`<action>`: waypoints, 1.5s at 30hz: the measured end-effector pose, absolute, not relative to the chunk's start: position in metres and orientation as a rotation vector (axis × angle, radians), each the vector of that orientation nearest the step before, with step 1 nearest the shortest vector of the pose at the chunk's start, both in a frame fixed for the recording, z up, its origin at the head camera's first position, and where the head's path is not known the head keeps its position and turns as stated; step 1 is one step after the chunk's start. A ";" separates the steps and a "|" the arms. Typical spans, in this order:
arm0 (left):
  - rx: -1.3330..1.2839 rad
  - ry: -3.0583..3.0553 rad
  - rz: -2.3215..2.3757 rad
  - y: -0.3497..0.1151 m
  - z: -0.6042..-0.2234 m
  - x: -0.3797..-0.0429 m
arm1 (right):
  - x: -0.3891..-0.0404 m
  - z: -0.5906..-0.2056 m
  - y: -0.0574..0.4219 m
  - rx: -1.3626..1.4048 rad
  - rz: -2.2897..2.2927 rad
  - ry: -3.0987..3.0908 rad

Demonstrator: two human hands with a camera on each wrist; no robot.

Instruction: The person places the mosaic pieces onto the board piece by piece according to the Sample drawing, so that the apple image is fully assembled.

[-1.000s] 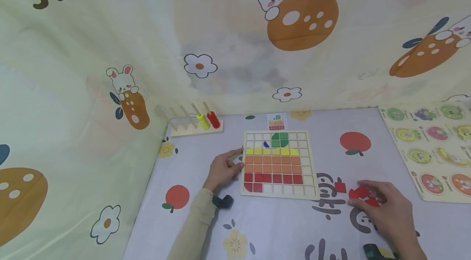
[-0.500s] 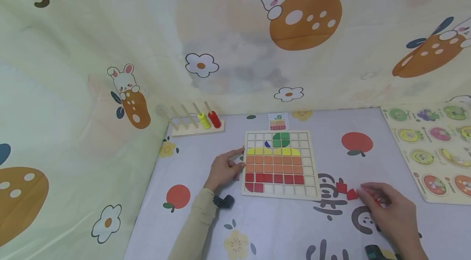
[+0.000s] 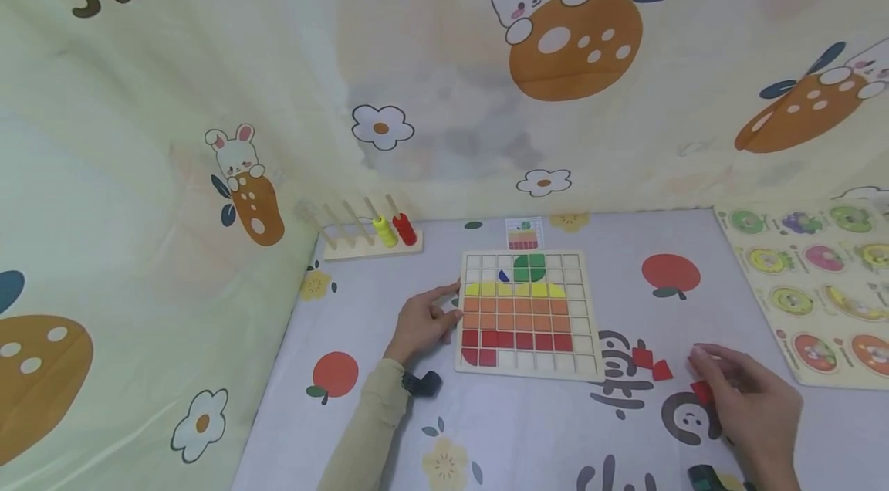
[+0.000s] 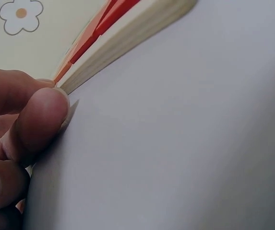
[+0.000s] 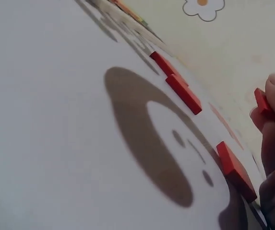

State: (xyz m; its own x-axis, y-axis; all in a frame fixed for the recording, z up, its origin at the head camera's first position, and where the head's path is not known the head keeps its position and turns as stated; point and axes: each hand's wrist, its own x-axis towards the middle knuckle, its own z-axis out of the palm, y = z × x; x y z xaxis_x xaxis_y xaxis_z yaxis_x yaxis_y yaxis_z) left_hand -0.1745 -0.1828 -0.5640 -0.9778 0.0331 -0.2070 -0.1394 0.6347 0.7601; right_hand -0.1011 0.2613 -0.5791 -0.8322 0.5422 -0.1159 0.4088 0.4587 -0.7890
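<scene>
A wooden grid board bears green, blue, yellow, orange and red tiles. My left hand touches its left edge with index finger and thumb set apart along the rim; the left wrist view shows the thumb right at the board's side. My right hand is off to the right, pinching a small red tile between thumb and fingertips. Under that hand lies another red tile. Two more, a square red tile and a tilted red tile, lie between hand and board.
Behind the board lies a small pattern card. A bead abacus stands at the back left against the fabric wall. A fruit picture board lies at the far right.
My right hand has drawn back slightly to the right with one red tile, leaving others from the pile spread on the cloth. The left hand stays at the board's edge.
</scene>
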 end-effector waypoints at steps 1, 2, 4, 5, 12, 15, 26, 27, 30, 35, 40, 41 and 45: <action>-0.090 2.653 1.258 -0.183 -0.564 -0.174 | -0.100 -0.579 0.262 -0.830 1.341 -2.522; -0.094 2.651 1.258 -0.183 -0.564 -0.174 | -0.099 -0.579 0.262 -0.824 1.365 -2.493; -0.095 2.650 1.256 -0.182 -0.564 -0.174 | -0.098 -0.579 0.264 -0.835 1.439 -2.433; -0.094 2.650 1.257 -0.182 -0.564 -0.173 | -0.098 -0.579 0.265 -0.840 1.472 -2.412; -0.073 2.662 1.262 -0.183 -0.564 -0.173 | -0.100 -0.580 0.271 -0.858 1.473 -2.507; -0.079 2.658 1.270 -0.183 -0.563 -0.173 | -0.102 -0.580 0.270 -0.875 1.433 -2.534; -0.092 2.656 1.263 -0.184 -0.566 -0.173 | -0.103 -0.574 0.263 -0.886 1.438 -2.463; -0.090 2.656 1.263 -0.184 -0.566 -0.173 | -0.102 -0.572 0.261 -0.893 1.449 -2.458; -0.082 2.658 1.265 -0.184 -0.565 -0.174 | -0.102 -0.564 0.251 -0.903 1.480 -2.478; -0.080 2.657 1.270 -0.185 -0.564 -0.175 | -0.105 -0.547 0.221 -0.667 1.493 -2.539; -0.071 2.662 1.258 -0.184 -0.563 -0.175 | -0.110 -0.539 0.183 -0.109 1.367 -2.609; -0.071 2.662 1.252 -0.184 -0.563 -0.175 | -0.112 -0.538 0.176 0.012 1.351 -2.620; -0.080 2.654 1.262 -0.184 -0.564 -0.175 | -0.120 -0.535 0.151 0.368 1.290 -2.684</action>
State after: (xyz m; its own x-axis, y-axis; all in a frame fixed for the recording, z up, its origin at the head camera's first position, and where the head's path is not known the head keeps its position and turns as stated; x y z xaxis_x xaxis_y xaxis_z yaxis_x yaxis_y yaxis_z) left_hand -0.1749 -0.1845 -0.5639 -0.9783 0.0374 -0.2039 -0.1346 0.6335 0.7619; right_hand -0.1198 0.1512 -0.5353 -0.9603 -0.1578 0.2302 -0.2783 0.6022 -0.7482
